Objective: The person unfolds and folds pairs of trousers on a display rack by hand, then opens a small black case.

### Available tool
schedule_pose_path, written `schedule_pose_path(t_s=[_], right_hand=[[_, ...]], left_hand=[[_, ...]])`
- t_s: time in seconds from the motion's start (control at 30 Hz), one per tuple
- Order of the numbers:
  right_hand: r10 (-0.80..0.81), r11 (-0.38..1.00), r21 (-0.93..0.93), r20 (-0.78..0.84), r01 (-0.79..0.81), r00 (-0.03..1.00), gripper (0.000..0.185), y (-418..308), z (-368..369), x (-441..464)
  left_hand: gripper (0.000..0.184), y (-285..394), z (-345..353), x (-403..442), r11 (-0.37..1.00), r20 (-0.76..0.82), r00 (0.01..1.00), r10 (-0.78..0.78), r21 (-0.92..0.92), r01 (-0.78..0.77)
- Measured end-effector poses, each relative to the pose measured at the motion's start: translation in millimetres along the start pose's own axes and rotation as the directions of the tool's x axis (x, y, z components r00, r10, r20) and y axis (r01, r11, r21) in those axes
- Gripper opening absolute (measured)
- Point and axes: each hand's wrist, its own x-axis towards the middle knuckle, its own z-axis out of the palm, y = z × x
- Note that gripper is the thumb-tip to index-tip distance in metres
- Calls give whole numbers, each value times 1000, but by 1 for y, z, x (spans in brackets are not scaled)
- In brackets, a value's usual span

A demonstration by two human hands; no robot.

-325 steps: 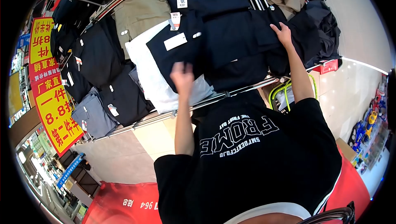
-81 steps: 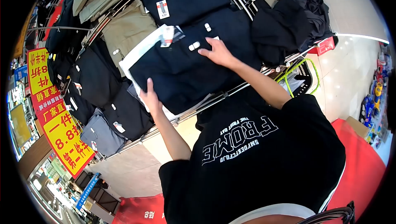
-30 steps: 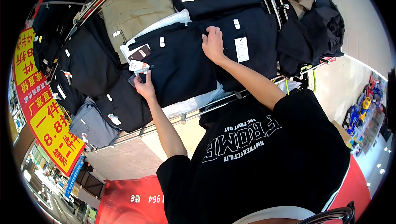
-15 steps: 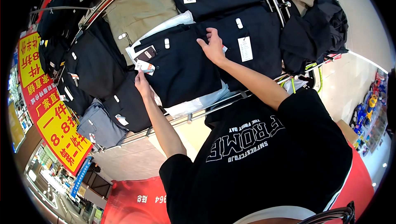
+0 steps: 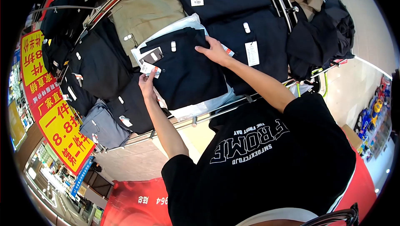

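Spanning the upper view, a display rack of shiny metal tubes (image 5: pixel 194 121) supports folded cloth garments (image 5: pixel 146 10). At its front edge, one folded black cloth garment (image 5: pixel 189 74) lies on white translucent plastic (image 5: pixel 205 107) that projects beyond it. The right hand (image 5: pixel 216 52) touches the black garment's upper right edge, thumb spread from the fingers; whether it grips the cloth cannot be determined. The left hand (image 5: pixel 147 85) pinches a white paper tag with an orange end (image 5: pixel 148 69), just beside a dark rectangular card tag (image 5: pixel 152 55). A small white oval tag (image 5: pixel 173 46) sits on the garment.
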Motion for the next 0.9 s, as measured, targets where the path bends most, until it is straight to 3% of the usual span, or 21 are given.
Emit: schedule_pose_path(t_s=[0.1, 0.17, 0.23, 0.27, 0.4, 0.5, 0.57, 0.63, 0.7, 0.77, 0.87, 0.9], right_hand=[[38, 997, 67, -87, -32, 995, 57, 9, 12, -2], [64, 998, 26, -159, -61, 985, 59, 22, 17, 4], [346, 938, 100, -168, -333, 923, 60, 41, 16, 19], [369, 929, 103, -158, -357, 916, 62, 28, 12, 15], [323, 945, 108, -152, -309, 934, 59, 17, 12, 9], [344, 938, 136, -242, -319, 907, 53, 18, 12, 5], [36, 994, 110, -196, -14, 980, 48, -12, 6, -20], [-64, 997, 37, -103, 68, 993, 40, 5, 18, -26], [-219, 976, -5, -8, 218, 976, 34, -27, 19, -48], [-353, 936, 73, 145, 346, 924, 34, -62, 17, -67], [-581, 808, 102, 294, 580, 759, 41, -84, 28, -88], [-616, 780, 158, 365, 606, 698, 42, -103, 27, -98]], left_hand=[[57, -2, -4, 9, 989, 20, 999, -39, -143, 41], [47, -5, -4, 19, 991, 15, 1000, -6, -133, 8], [45, -1, -1, 24, 998, -6, 999, 53, -35, -53], [45, 6, 3, 21, 992, -18, 996, 90, -91, -91], [44, 17, 6, 30, 993, 22, 995, 101, -57, -99], [48, 24, 4, 36, 998, 27, 998, 55, -23, -54], [47, 27, 1, 36, 997, 99, 994, 44, 64, -50], [37, 26, -1, 30, 996, 99, 993, 64, 49, -69], [31, 19, -9, 28, 995, 161, 985, 64, -91, -50], [27, 17, -17, 18, 992, 181, 982, 48, -120, -26], [28, 9, -33, 0, 866, 328, 923, 199, -500, -9], [25, 1, -34, -9, 850, 191, 959, 211, -521, -84]])
